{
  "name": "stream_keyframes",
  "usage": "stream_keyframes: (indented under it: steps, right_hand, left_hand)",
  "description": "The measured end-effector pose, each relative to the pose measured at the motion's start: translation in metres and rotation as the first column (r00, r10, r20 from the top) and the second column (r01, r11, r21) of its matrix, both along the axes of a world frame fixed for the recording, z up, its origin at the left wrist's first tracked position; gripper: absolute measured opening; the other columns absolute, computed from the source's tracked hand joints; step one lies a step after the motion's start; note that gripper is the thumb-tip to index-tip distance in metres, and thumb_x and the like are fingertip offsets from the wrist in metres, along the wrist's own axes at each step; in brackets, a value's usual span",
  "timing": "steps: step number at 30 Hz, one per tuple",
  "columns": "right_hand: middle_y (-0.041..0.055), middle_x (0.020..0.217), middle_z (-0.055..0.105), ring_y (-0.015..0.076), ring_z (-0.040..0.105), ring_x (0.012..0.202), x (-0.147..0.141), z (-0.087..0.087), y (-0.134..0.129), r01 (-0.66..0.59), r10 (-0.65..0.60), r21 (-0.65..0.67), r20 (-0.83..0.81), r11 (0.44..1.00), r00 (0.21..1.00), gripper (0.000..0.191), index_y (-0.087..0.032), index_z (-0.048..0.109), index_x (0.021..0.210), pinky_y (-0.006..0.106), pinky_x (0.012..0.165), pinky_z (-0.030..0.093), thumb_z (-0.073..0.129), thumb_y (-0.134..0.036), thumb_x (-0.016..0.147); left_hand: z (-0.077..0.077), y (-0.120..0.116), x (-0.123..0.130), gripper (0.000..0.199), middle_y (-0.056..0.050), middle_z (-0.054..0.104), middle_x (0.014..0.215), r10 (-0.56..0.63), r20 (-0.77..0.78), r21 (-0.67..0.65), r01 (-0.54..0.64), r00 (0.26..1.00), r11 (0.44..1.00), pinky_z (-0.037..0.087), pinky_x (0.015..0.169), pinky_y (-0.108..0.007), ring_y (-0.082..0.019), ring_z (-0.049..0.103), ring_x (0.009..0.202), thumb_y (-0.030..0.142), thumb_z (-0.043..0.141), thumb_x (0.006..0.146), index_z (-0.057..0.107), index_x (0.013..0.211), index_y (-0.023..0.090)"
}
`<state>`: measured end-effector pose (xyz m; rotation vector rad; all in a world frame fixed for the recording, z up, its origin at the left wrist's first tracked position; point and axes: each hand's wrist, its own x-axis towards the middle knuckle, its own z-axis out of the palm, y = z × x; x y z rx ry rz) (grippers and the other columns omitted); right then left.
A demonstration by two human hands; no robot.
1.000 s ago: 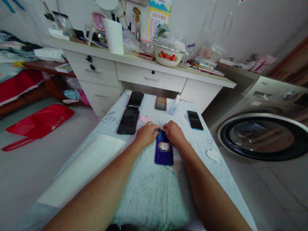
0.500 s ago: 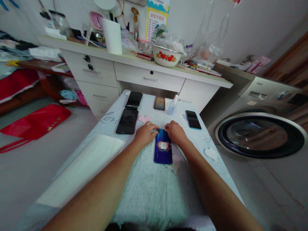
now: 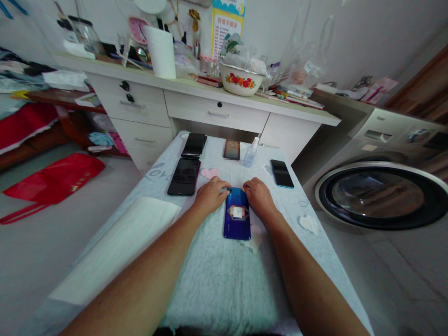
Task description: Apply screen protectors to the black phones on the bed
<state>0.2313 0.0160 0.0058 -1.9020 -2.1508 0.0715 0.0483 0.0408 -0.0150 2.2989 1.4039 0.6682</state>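
Observation:
A blue phone lies back up on the cloth-covered table, with a small white patch in a printed frame at its middle. My left hand is closed at the phone's upper left corner, with something small between thumb and fingers that is too small to name. At the upper right corner is my right hand, its fingers curled together against the edge; what they hold, if anything, is hidden. Farther up stand a clear spray bottle and, beside it, a blurred brown rectangular item.
Black phones lie at the table's left, another phone at the right. A white cloth is spread at the left. Behind stands a white desk with a floral bowl; a washing machine is at the right.
My right hand has shifted very slightly right and down at the phone's corner. The left hand and the blue phone stay nearly where they were.

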Motion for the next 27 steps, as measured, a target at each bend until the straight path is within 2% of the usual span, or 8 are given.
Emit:
stream_keyframes:
  steps: [16,27]
  right_hand:
    - [0.0104,0.095,0.064,0.0175,0.058,0.094,0.0045,0.0071,-0.0059,0.043,-0.041,-0.057,0.023,0.997,0.999,0.022,-0.015,0.067,0.094,0.024,0.081,0.038,0.047,-0.021,0.091]
    - [0.0076,0.09,0.066,0.0164,0.058,0.084,0.0097,0.0091,-0.0084,-0.04,0.044,-0.079,0.05,0.996,0.998,0.013,-0.016,0.065,0.087,0.024,0.073,0.036,0.052,-0.02,0.085]
  left_hand:
    - [-0.0023,0.0014,0.0011,0.026,-0.003,0.06,0.103,-0.012,-0.011,0.012,0.012,1.0,1.0,0.047,0.086,-0.028,-0.018,0.06,0.099,0.028,0.053,0.083,0.068,0.104,0.026]
    - [-0.0013,-0.0002,0.0011,0.025,-0.003,0.06,0.102,-0.011,-0.008,0.031,0.011,1.0,0.999,0.047,0.085,-0.028,-0.018,0.061,0.098,0.027,0.053,0.083,0.068,0.103,0.025]
